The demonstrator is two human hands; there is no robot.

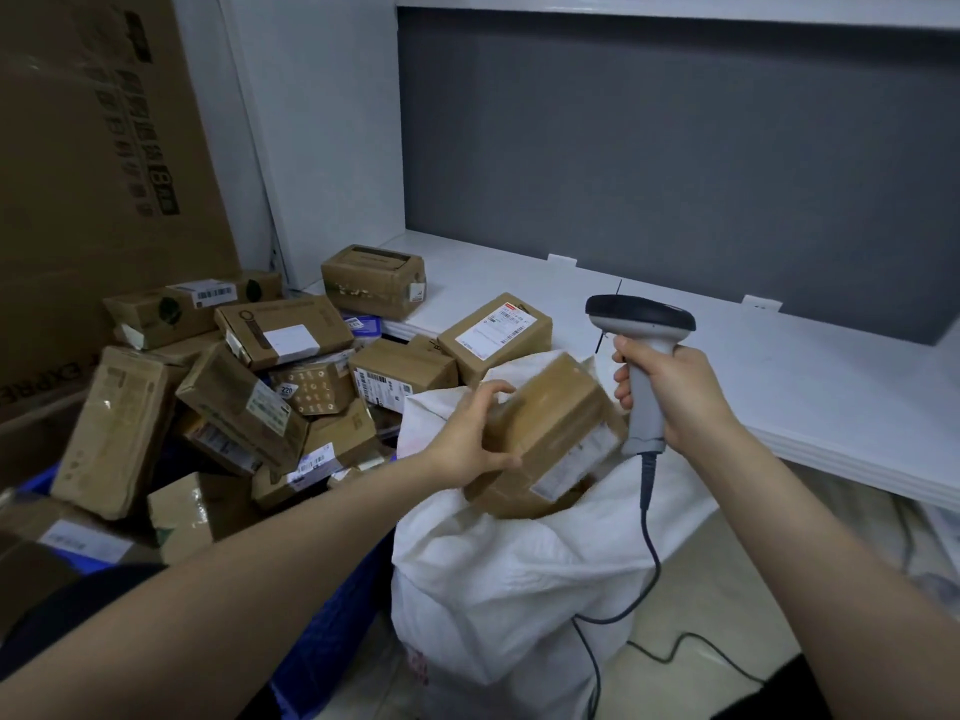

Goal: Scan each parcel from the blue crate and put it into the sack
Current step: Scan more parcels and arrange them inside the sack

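My left hand (470, 439) grips a brown taped cardboard parcel (550, 433), tilted over the open mouth of the white sack (498, 600). The parcel's white label faces down to the right. My right hand (670, 392) holds a grey handheld barcode scanner (641, 324) by its handle, just right of the parcel, its dark head pointing left. A dark cable hangs from the scanner down across the sack. The blue crate (332, 631) stands left of the sack, heaped with several brown parcels (244, 402).
A white shelf (779, 376) runs behind the sack, with a grey panel above it. Two boxes (374, 280) rest on the shelf's left end. A big cardboard carton (93, 189) leans at the far left. Cables lie on the floor at lower right.
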